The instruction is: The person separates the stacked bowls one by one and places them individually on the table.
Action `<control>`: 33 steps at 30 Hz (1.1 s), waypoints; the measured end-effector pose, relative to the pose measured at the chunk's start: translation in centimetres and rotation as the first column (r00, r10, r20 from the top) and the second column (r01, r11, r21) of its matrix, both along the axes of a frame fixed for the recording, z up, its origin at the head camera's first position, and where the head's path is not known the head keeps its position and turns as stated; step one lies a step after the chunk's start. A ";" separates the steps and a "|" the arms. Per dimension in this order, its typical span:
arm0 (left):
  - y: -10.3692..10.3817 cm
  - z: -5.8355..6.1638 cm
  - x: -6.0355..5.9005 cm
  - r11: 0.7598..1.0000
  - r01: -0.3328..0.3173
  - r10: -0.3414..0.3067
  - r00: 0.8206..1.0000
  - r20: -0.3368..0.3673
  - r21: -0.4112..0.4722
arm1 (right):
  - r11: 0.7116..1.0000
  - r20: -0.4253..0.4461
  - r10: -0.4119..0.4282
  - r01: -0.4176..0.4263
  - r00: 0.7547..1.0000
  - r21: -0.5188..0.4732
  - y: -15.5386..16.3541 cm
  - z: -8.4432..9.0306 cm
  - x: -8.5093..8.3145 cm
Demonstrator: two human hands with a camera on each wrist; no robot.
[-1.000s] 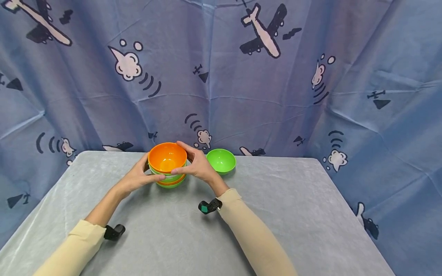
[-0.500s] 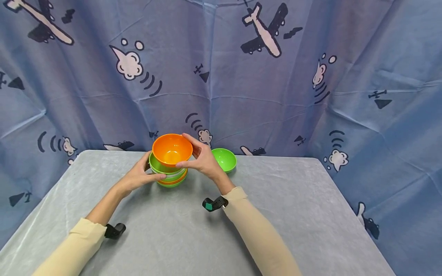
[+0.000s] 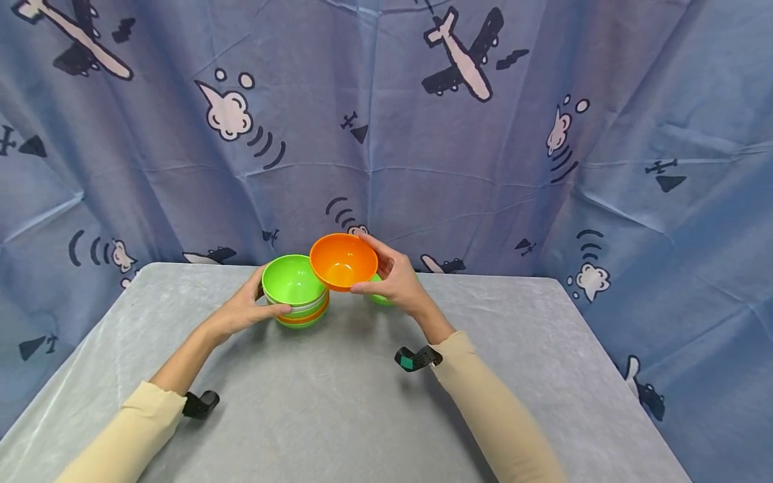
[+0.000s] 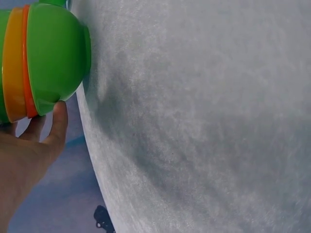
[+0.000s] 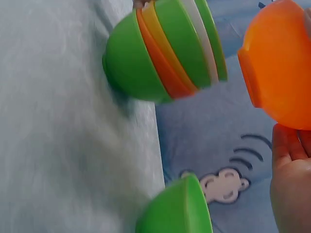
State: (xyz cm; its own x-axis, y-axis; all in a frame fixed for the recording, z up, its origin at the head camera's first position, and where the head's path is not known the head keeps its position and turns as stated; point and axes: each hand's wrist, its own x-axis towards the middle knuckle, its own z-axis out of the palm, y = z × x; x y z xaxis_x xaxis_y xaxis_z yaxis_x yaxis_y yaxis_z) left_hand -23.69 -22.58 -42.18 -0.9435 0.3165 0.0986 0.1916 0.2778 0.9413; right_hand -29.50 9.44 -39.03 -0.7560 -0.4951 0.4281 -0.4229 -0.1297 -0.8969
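An orange bowl (image 3: 341,263) hangs in the air to the right of the stack, tilted a little, its underside showing in the right wrist view. My right hand (image 3: 400,280) grips its right side, thumb in front and fingers behind. On the table stands a stack of nested bowls (image 3: 294,282), a green one on top with white, green and orange rims below. My left hand (image 3: 240,312) holds the stack's left side, thumb across the front. A single green bowl (image 5: 177,208) sits farther right, mostly hidden behind the orange bowl and my right hand in the head view.
A grey cloth covers the table (image 3: 338,402). Just past its far edge hangs a blue curtain (image 3: 302,121) printed with airplanes and clouds. Each wrist carries a black strap (image 3: 418,359).
My right hand has lifted the orange bowl off the stack and carried it to the right, in front of the single green bowl. The left hand has stayed on the stack.
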 end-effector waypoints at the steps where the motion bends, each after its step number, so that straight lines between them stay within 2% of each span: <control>1: 0.0 0.0 0.0 1.000 0.000 0.000 1.000 0.002 -0.002 | 1.000 0.005 -0.004 0.004 1.000 0.002 0.5 0.0 0.0; 9: -0.1 -0.1 0.1 1.000 0.014 -0.014 1.000 0.007 0.004 | 0.995 0.063 -0.092 0.089 0.994 0.044 4.5 0.1 0.1; 19: -0.2 -0.1 0.0 1.000 0.011 -0.010 1.000 0.013 -0.007 | 0.986 0.106 -0.165 0.163 0.981 0.027 10.1 -0.3 0.1; 28: -0.2 0.0 0.0 1.000 0.004 -0.004 1.000 0.022 -0.004 | 0.946 0.131 -0.308 0.290 0.942 0.145 15.5 -1.1 0.1; 33: -0.1 0.0 -0.1 1.000 -0.003 0.003 1.000 0.029 -0.017 | 0.927 0.165 -0.358 0.328 0.919 0.182 17.8 -1.6 0.0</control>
